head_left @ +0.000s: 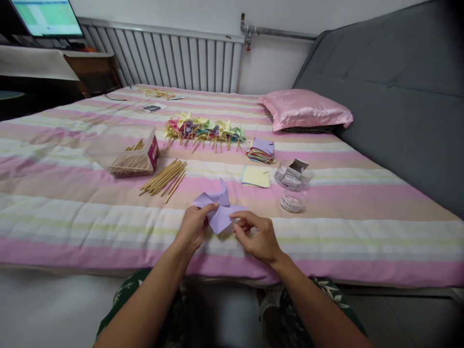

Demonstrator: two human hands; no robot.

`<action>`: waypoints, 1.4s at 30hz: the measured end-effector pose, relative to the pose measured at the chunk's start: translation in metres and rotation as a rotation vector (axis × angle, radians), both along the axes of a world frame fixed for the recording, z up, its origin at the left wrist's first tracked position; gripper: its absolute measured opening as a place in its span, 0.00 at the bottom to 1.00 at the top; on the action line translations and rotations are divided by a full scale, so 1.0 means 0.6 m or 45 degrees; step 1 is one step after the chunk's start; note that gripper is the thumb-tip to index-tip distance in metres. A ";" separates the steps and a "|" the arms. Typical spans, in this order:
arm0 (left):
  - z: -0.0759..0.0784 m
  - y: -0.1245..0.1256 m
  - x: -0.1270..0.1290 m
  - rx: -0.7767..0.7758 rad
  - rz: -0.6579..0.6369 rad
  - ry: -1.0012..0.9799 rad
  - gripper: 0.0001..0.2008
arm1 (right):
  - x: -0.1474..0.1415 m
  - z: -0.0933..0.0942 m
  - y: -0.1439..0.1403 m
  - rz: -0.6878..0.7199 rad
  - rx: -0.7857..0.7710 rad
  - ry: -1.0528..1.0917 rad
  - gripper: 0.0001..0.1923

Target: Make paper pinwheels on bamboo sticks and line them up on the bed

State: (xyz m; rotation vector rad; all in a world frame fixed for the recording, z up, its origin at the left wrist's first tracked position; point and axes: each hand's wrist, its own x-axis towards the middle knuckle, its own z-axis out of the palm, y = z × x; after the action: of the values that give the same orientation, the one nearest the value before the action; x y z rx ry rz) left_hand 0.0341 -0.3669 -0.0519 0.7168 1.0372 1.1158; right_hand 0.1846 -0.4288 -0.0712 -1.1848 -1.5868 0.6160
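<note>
A purple paper pinwheel (219,218), partly folded with some blades bent inward, is held above the front of the bed. My left hand (194,226) grips it from the left, thumb pressed near its centre. On its right side, my right hand (258,236) has curled fingers at the edge of one blade; whether they pinch the paper firmly is hard to see. Beyond the hands lie a bundle of thin wooden sticks (165,178) on the left and a few yellow paper squares (256,177) on the right.
Finished pinwheels (203,129) lie in a row farther back. A clear box (123,154) of sticks stands left. On the right are a stack of coloured paper (261,150), a clear container (293,176) with small packets, its round lid (293,201), and a pink pillow (308,108).
</note>
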 end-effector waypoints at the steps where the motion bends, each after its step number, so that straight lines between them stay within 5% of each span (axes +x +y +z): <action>1: 0.000 0.000 0.000 -0.001 -0.012 -0.017 0.11 | -0.004 -0.001 0.000 0.046 -0.004 -0.026 0.14; 4: -0.002 -0.002 0.001 0.028 -0.025 -0.010 0.10 | -0.007 -0.001 0.001 -0.008 0.028 -0.013 0.14; 9: -0.007 -0.007 0.003 0.129 -0.015 0.242 0.10 | 0.013 0.001 0.011 -0.450 0.034 0.203 0.05; 11: -0.006 -0.010 0.004 0.180 -0.036 0.296 0.10 | 0.024 0.000 0.018 -0.496 0.034 0.263 0.07; 15: -0.005 -0.014 0.005 0.194 -0.179 0.357 0.10 | 0.041 0.009 0.026 -0.245 0.106 0.131 0.12; 21: -0.014 -0.013 0.000 0.244 -0.372 0.532 0.08 | 0.056 0.026 0.025 0.067 0.082 -0.149 0.08; 30: -0.009 -0.017 0.001 0.241 -0.580 0.586 0.05 | 0.063 0.026 0.024 0.272 0.005 -0.241 0.04; 42: 0.003 -0.021 0.006 0.181 -0.553 0.600 0.09 | 0.059 0.030 0.022 0.318 -0.074 -0.216 0.06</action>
State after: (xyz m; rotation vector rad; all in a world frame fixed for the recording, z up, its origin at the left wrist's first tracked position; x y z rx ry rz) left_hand 0.0376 -0.3794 -0.0499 1.2929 1.1257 0.6575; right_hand 0.2200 -0.4158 -0.0532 -1.1136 -1.8905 0.7419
